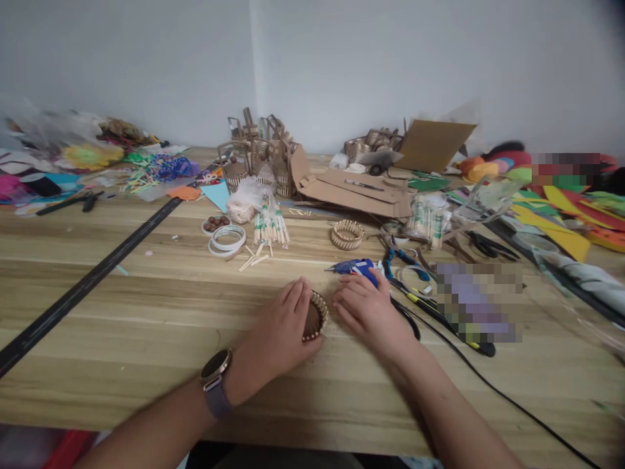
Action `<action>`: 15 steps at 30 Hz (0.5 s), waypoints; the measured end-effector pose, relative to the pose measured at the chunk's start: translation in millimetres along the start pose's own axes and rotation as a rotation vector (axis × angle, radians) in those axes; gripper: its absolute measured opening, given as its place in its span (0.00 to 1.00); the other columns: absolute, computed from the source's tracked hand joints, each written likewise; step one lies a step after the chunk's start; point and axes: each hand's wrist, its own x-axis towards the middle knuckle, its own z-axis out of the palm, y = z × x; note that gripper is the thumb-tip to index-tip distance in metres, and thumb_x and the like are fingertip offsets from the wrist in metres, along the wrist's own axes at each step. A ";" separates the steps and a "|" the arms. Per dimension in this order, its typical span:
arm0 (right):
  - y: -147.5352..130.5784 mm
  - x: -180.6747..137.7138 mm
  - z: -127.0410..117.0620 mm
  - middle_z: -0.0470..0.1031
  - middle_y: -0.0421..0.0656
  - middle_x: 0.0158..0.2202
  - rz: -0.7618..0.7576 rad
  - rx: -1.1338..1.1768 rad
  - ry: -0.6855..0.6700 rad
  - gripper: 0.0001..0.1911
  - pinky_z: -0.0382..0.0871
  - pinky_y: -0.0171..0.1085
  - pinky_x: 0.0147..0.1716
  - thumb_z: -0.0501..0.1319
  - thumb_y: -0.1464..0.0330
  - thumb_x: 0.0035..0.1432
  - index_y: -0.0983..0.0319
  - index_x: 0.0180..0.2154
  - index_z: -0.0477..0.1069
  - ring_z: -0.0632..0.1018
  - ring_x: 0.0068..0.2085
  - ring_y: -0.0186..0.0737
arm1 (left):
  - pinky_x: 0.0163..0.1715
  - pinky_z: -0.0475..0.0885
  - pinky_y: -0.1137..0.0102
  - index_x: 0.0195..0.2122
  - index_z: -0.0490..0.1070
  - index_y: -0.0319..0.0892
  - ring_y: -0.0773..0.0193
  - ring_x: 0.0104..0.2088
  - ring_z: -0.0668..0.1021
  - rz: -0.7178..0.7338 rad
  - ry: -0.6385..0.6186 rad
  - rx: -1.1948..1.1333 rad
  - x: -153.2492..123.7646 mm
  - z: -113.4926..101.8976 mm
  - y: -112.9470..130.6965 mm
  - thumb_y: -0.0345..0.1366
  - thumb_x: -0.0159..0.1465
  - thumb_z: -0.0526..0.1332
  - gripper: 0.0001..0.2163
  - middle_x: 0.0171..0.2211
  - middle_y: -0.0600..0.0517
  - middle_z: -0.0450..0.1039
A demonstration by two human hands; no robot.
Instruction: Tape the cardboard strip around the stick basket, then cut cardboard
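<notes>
My left hand (273, 332) is closed round the left side of a small round basket (316, 316) with a brown base and a wall of short wooden sticks. The basket's left part is hidden by my fingers. My right hand (368, 312) is just right of the basket, apart from it, back up, its fingers loosely stretched to the left. Nothing shows in its fingers. Directly behind it lies a blue glue gun (351, 266), partly covered by the hand; whether they touch, I cannot tell. Farther back sits a stick ring (347, 234).
Bundled sticks (271, 220), loose sticks (254, 258) and tape rolls (227, 241) lie behind my left hand. Blue-handled pliers (389, 260) and a black cord (488, 384) are on the right. Finished baskets (258, 156) and cardboard (351, 192) stand at the back.
</notes>
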 end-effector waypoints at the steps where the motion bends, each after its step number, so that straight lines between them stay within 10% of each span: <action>1: -0.8 -0.2 0.1 0.80 0.42 0.36 -0.003 0.005 -0.003 0.09 0.42 0.55 0.61 0.53 0.70 0.65 0.58 0.34 0.71 0.74 0.51 0.45 | 0.62 0.61 0.54 0.64 0.52 0.31 0.45 0.65 0.62 0.000 -0.003 -0.004 0.0 -0.5 0.2 0.44 0.61 0.60 0.34 0.65 0.33 0.58; 15: -6.6 -3.9 4.7 0.78 0.41 0.34 0.011 0.055 -0.045 0.08 0.46 0.55 0.61 0.54 0.70 0.64 0.57 0.34 0.71 0.76 0.43 0.43 | 0.61 0.62 0.53 0.63 0.53 0.30 0.44 0.64 0.64 -0.020 -0.023 -0.014 1.2 -3.3 2.4 0.43 0.60 0.61 0.34 0.64 0.31 0.58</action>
